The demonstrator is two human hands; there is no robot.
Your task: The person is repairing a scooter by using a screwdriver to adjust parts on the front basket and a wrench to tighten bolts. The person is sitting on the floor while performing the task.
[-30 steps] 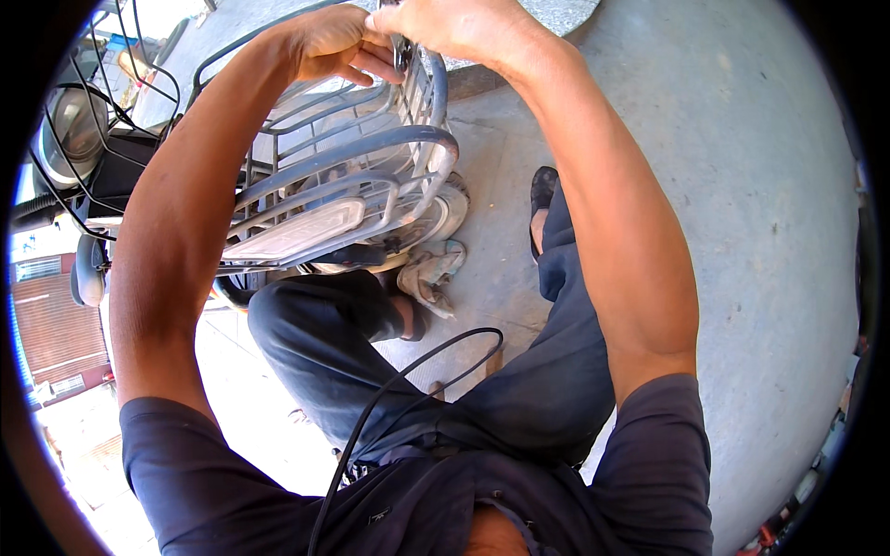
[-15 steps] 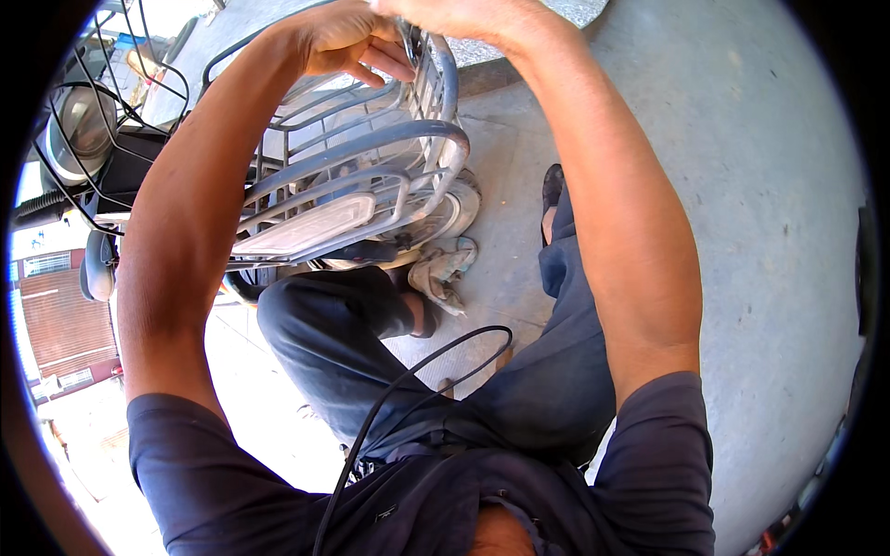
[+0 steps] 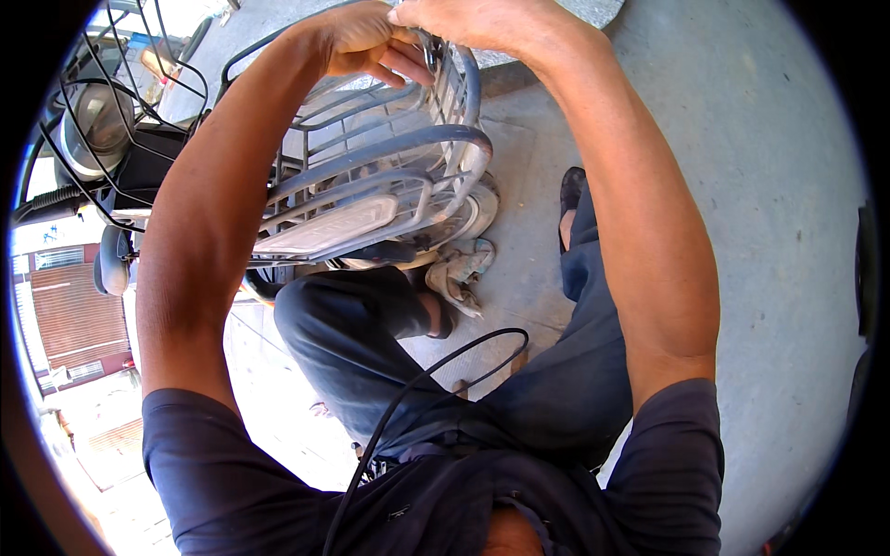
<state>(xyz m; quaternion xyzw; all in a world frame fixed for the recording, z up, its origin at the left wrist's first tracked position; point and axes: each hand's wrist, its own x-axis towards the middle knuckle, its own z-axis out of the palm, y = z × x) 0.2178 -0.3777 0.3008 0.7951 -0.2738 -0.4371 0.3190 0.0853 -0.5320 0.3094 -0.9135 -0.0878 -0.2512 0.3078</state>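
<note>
My left hand [image 3: 375, 42] and my right hand [image 3: 464, 17] meet at the top edge of the view, above a grey metal carrier rack [image 3: 399, 139] on a parked two-wheeler. The left hand's lower fingers hang bent and slightly apart. Its thumb and forefinger are tucked up by the right hand. The right thumb points left against the left hand, and the other right fingers are curled and partly out of view. A small dark metal piece shows beside the left fingertips. What the two hands grip between them is hidden.
A black wire basket [image 3: 139, 120] and round lamp [image 3: 97, 130] stand at the left. A rag [image 3: 459, 273] hangs below the rack by my left foot. A black cable [image 3: 417, 380] loops over my lap. Grey concrete floor [image 3: 779, 232] spreads to the right.
The whole scene has shifted slightly to the right and down in the view. Both hands keep their place at the rack, with nearly the same finger positions.
</note>
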